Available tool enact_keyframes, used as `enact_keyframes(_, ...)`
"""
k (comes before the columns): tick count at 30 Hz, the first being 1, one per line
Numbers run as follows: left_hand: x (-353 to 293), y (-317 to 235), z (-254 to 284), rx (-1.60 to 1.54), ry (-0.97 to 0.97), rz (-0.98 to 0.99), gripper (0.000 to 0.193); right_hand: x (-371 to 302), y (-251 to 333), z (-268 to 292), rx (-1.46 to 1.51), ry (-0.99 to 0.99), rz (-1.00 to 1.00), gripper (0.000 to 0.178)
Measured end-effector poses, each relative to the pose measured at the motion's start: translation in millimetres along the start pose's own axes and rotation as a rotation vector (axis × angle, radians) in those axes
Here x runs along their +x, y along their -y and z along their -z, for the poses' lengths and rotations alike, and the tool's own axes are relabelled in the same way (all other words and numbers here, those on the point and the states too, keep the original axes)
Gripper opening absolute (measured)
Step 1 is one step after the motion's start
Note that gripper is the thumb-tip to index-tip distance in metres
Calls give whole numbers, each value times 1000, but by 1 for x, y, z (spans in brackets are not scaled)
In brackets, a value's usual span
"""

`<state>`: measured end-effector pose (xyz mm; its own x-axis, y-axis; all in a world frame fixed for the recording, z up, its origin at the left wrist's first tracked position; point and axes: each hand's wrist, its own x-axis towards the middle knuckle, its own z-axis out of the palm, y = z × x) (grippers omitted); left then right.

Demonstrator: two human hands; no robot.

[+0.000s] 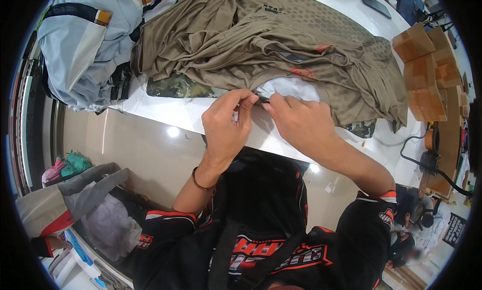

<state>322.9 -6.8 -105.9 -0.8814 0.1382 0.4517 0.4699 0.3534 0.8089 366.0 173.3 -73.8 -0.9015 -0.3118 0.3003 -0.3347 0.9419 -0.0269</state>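
A brown jersey [211,46] with a dotted pattern and red marks lies heaped on the white table. White inner cloth [288,87] shows at its near edge. There my left hand [228,116] pinches thumb and fingertips together; what lies in the pinch is too small to tell. Just beside it, my right hand [301,121] is closed, palm down, its fingers curled at the jersey's edge. A small dark object [262,99] shows between the fingertips of both hands, its kind unclear. Both hands are over the table's near edge.
Light blue garments [75,51] are piled at the left end of the table. Camouflage cloth [183,85] lies under the jersey. A phone [374,4] rests at the far right, above an open cardboard box [424,71]. A black cable [409,157] runs along the right.
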Motion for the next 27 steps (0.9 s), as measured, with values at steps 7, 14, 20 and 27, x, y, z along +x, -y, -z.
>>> enact_keyframes(7,0,6,86,-43,204,191,13,5,-18,39,234,63,-262,27)
enact_keyframes(14,33,-8,129,428,-91,-217,36,14,-53,55,791,196,-372,31)
enact_keyframes(20,44,-31,32,71,244,-130,26,8,-49,35,932,174,-349,21)
enact_keyframes(27,44,-8,11,188,330,-239,21,4,-54,28,897,232,-339,32)
